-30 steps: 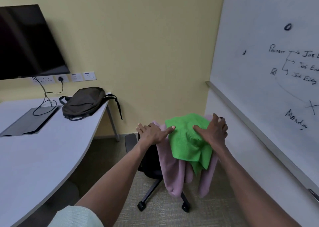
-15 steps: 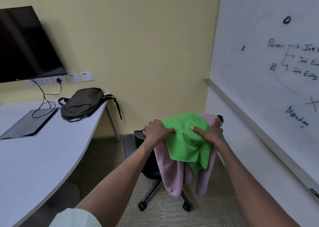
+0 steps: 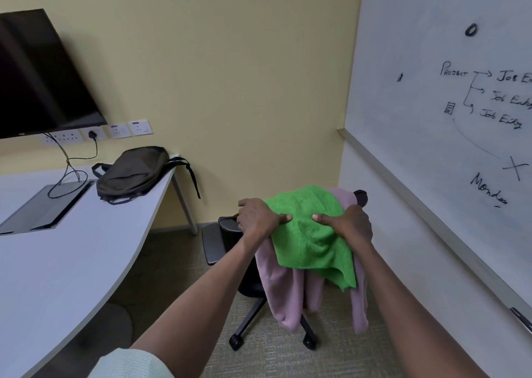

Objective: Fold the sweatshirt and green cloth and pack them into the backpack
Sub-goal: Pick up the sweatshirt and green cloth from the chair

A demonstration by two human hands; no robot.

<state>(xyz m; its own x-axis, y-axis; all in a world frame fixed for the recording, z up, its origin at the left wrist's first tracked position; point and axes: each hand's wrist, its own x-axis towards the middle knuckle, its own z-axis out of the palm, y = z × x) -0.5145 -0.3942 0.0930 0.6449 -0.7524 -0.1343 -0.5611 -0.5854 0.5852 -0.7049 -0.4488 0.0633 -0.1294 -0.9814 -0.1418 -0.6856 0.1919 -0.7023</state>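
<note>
A bright green cloth (image 3: 309,242) lies on top of a pink sweatshirt (image 3: 283,294), both draped over the back of a black office chair (image 3: 227,233). My left hand (image 3: 257,219) grips the bundle at its left side, thumb pressed into the green cloth. Gripping the right side is my right hand (image 3: 349,225), its thumb also on the green cloth. The sweatshirt's sleeves hang down toward the floor. A dark olive backpack (image 3: 134,172) lies on the far end of the white table (image 3: 57,262), to the left of the chair.
A black screen (image 3: 40,75) hangs on the yellow wall with a cable running to a grey panel (image 3: 43,208) in the table. A whiteboard (image 3: 449,104) with writing covers the right wall. Carpeted floor surrounds the chair's wheeled base (image 3: 270,334).
Both hands have closed in from resting on the clothes to gripping them, thumbs coming nearer each other on the green cloth. The bundle is bunched up slightly on the chair back.
</note>
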